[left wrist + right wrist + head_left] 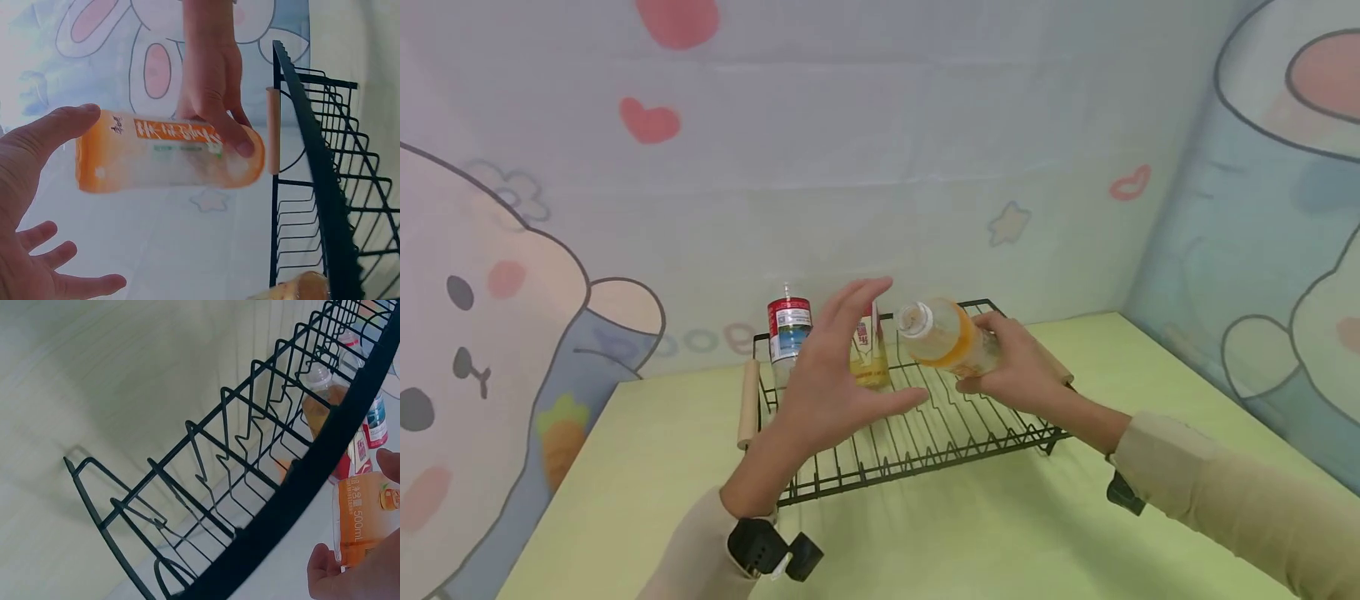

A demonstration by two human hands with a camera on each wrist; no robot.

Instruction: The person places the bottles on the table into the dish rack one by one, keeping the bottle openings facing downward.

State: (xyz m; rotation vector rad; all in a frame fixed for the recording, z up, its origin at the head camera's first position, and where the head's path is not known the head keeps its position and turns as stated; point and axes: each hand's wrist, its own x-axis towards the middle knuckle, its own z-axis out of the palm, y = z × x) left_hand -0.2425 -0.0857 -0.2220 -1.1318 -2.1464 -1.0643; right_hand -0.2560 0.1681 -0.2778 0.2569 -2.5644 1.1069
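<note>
My right hand (1011,362) grips a clear plastic bottle (951,337) with an orange label near its base. It holds the bottle over the black wire rack (917,462), tilted with its neck towards the head camera. In the right wrist view the orange label (362,506) reads 500mL. My left hand (831,375) is spread wide to the left of the bottle, thumb and fingers apart. In the left wrist view its thumb tip (90,114) overlaps one end of the bottle.
Two bottles stand at the rack's back left: a water bottle (790,329) with a red, white and blue label, and a bottle of yellow liquid (870,367) partly hidden behind my left hand. Wooden handles (748,404) flank the rack on the pale green table (1000,533). A cartoon-print cloth hangs behind.
</note>
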